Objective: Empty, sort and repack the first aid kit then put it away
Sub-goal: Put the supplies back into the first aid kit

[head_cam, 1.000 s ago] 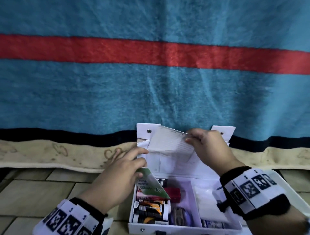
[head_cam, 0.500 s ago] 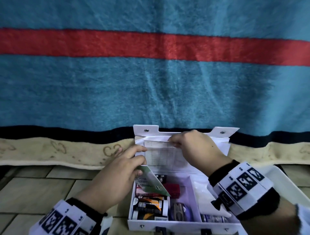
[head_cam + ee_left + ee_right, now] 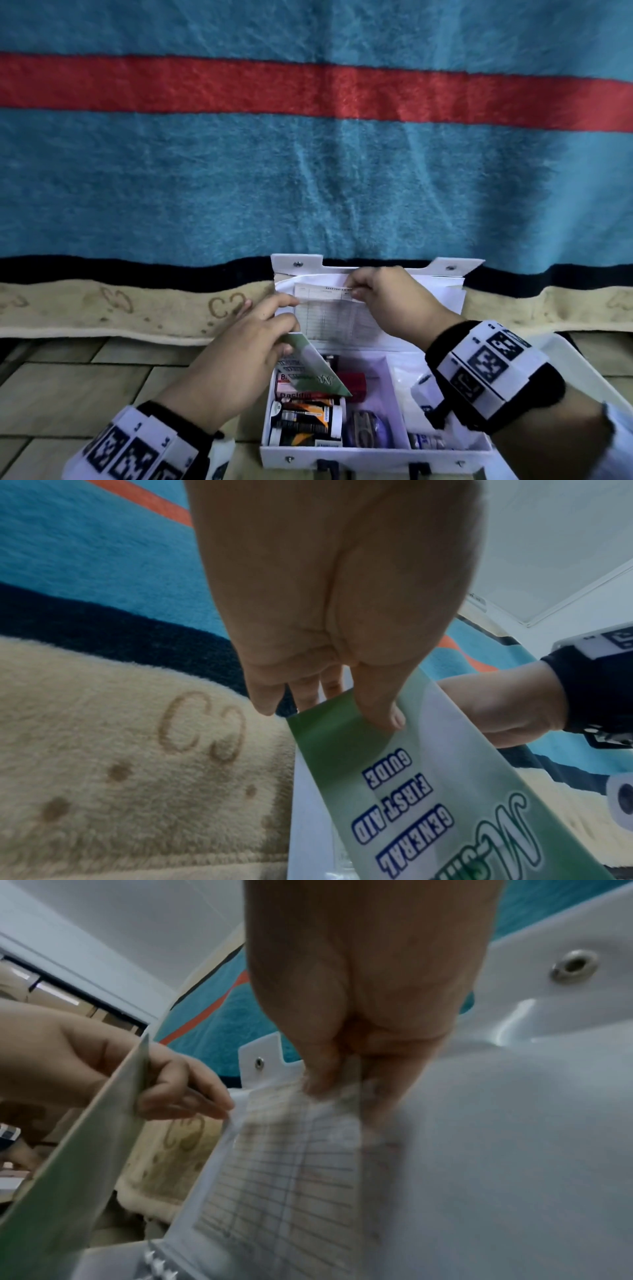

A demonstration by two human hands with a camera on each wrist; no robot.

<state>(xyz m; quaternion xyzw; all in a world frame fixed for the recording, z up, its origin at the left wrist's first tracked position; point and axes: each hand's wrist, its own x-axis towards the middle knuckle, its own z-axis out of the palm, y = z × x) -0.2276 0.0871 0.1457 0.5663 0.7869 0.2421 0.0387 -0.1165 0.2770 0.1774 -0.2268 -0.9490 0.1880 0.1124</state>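
Head view: first aid kit sat open on tiled floor at 6 o'clock, long axis running 9 to 3, lid raised toward 12 against the blanket's hem. Floor lay bare toward 9; blanket blocked everything past 12. Left hand hovered over the kit's 9 o'clock end, thumb and fingers pinching a green guide leaflet, free corner pointing down toward 4 over packed boxes and bottles. Right hand pinched the top edge of a ruled sheet lying flat against the lid's inner face, long axis 12 to 6.

Left wrist view: thumb pressed on the leaflet's green corner, fingers behind; "GENERAL FIRST AID GUIDE" printed on it. Beige blanket border filled 9 o'clock; right forearm crossed at 3.

Right wrist view: fingertips clamped on the sheet's upper edge, blurred; lid tab with rivet just beyond at 12. Left hand and leaflet close at 9, little gap between.
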